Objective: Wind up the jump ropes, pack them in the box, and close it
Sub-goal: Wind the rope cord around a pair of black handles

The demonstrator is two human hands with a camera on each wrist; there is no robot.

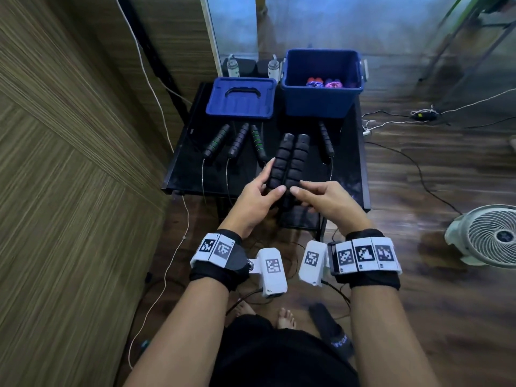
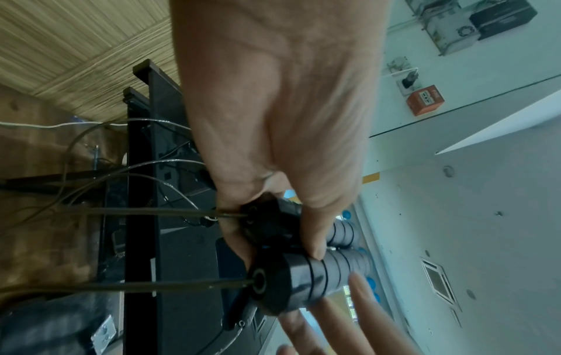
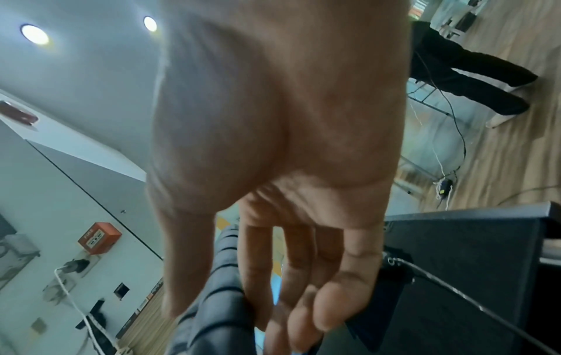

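Black foam handles [image 1: 287,160], two of them side by side, are held above the near edge of the desk [image 1: 184,169]. The left hand [image 1: 255,201] grips the pair, thumb across the top and fingers curled beneath; the left wrist view shows both handle end caps with a thin cable leaving each. The right hand [image 1: 325,201] rests its straight fingers on the right-hand handle of the pair and does not close round it.

Four further handles lie on the desk:
- three [image 1: 237,141] in front of the lid, two of them with green rings;
- one [image 1: 326,141] in front of the box.

Their cables run over the near edge of the desk.

A blue box [image 1: 321,101] stands open at the far right of the desk, with coloured coiled ropes [image 1: 324,82] inside. Its blue lid [image 1: 241,97] lies flat just beside it, to the left. Two bottles [image 1: 233,65] stand behind the lid. A white fan [image 1: 485,236] stands on the floor to the right.
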